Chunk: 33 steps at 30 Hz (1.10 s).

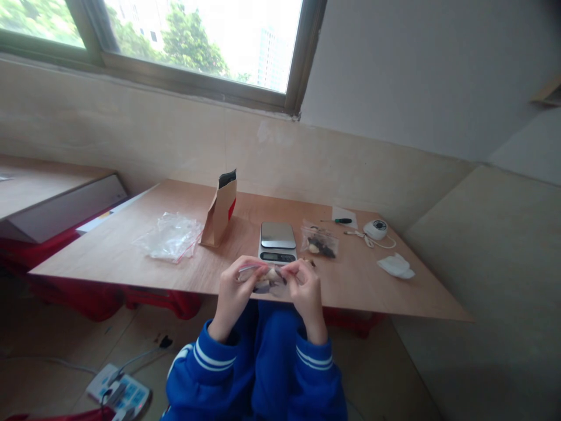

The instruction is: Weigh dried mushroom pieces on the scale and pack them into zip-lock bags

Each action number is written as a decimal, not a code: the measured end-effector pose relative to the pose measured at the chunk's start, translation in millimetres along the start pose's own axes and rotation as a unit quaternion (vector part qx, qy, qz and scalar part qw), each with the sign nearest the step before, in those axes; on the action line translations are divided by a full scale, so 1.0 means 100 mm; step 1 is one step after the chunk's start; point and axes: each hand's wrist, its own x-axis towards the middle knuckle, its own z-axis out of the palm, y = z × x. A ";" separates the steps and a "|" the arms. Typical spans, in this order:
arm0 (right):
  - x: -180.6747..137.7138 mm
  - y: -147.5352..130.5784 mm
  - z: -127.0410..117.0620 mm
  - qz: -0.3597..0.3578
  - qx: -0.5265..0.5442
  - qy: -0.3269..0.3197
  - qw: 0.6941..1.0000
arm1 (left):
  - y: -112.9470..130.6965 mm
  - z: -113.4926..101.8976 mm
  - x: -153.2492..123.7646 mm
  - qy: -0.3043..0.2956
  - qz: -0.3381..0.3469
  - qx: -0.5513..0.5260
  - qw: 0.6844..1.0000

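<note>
Between my two hands, at the table's near edge, hangs a small clear zip bag (270, 286) with pale and dark pieces in it. My left hand (236, 287) pinches the bag's top edge on one side. On the other side my right hand (303, 285) grips the same edge, fingers closed. Just beyond the hands sits a kitchen scale (277, 237) with a bare metal plate and a dark display. To its right lies another filled zip bag (322, 244) holding dark and pale pieces. The exact kind of the pieces is too small to tell.
Left of the scale stands an open brown paper bag (221, 210), beside a pile of clear plastic bags (170, 237). On the right are a screwdriver (343, 221), a white round device with a cable (376, 229) and a crumpled tissue (395, 266). A power strip (118, 389) lies on the floor.
</note>
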 end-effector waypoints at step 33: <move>-0.01 0.00 0.17 0.064 0.049 0.144 0.986 | 0.06 0.00 0.02 0.144 0.189 0.181 0.954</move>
